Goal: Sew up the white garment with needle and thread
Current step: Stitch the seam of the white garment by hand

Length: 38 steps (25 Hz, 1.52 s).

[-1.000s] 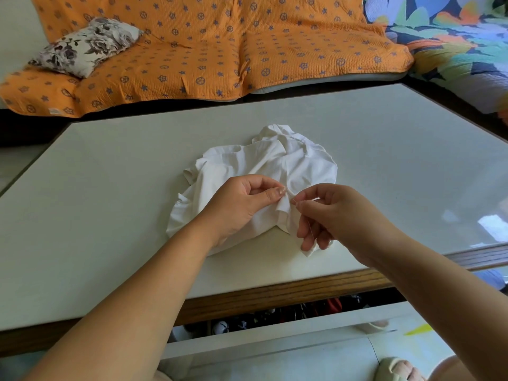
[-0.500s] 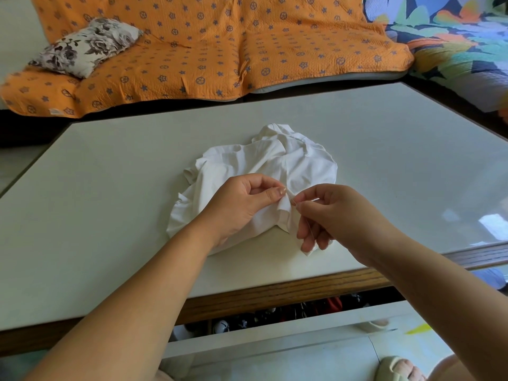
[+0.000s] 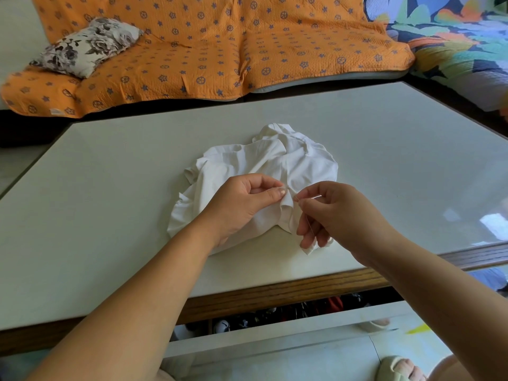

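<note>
A crumpled white garment (image 3: 275, 163) lies in the middle of the pale table (image 3: 110, 188). My left hand (image 3: 242, 199) pinches a raised fold of the garment between thumb and forefinger. Just to its right, my right hand (image 3: 332, 213) pinches a thin needle (image 3: 296, 198) at the fold, thumb and forefinger together. A fine thread (image 3: 309, 226) runs down across the right palm. The lower fingers of the right hand rest on a hanging corner of the cloth.
An orange patterned quilt (image 3: 220, 50) and a floral pillow (image 3: 85, 45) lie on the sofa behind the table. A colourful leafy cover (image 3: 453, 42) is at the right. The table's wooden front edge (image 3: 275, 292) has an open shelf of small items below it.
My right hand has shifted slightly right, away from the left thumb, with the needle in its pinch. The left hand and the garment have stayed in place.
</note>
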Available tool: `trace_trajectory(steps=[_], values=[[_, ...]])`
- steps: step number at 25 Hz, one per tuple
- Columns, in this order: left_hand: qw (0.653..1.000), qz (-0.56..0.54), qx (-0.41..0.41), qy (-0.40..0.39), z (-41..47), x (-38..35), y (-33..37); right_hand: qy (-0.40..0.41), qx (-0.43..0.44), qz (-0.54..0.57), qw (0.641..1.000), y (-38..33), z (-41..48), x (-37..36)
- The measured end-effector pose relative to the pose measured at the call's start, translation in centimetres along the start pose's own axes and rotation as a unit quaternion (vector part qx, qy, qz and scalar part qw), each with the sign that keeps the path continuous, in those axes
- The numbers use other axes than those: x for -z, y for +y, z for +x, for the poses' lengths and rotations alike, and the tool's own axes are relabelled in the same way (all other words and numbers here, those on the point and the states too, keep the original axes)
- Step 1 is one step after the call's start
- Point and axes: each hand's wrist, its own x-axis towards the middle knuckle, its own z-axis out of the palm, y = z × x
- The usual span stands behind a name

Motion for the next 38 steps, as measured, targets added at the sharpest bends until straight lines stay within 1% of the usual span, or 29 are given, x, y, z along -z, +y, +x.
trace_trajectory(steps=[9, 12, 18, 29, 35, 38], values=[[1.000, 0.021, 0.000, 0.005, -0.1, -0.1, 0.1, 0.011, 0.005, 0.005, 1.000, 0.2, 0.1, -0.2], [0.999, 0.030, -0.012, 0.003, -0.2, -0.1, 0.2, 0.011, 0.003, -0.004, 1.000, 0.2, 0.0, -0.3], [0.995, 0.082, -0.049, 0.031, -0.5, -0.4, 0.3, 0.009, -0.004, -0.019, 1.000, 0.0, -0.1, -0.2], [0.988, 0.128, -0.067, 0.056, -0.7, -0.7, 0.5, 0.017, -0.009, -0.013, 1.000, 0.1, 0.0, -0.3], [0.970, 0.208, -0.113, 0.051, -1.1, -1.3, 0.7, 0.032, -0.002, -0.011, 0.999, 0.5, 0.4, -0.6], [0.980, 0.166, -0.093, 0.065, -1.0, -1.2, 0.6, 0.037, 0.010, -0.006, 0.999, 0.5, 0.5, -0.6]])
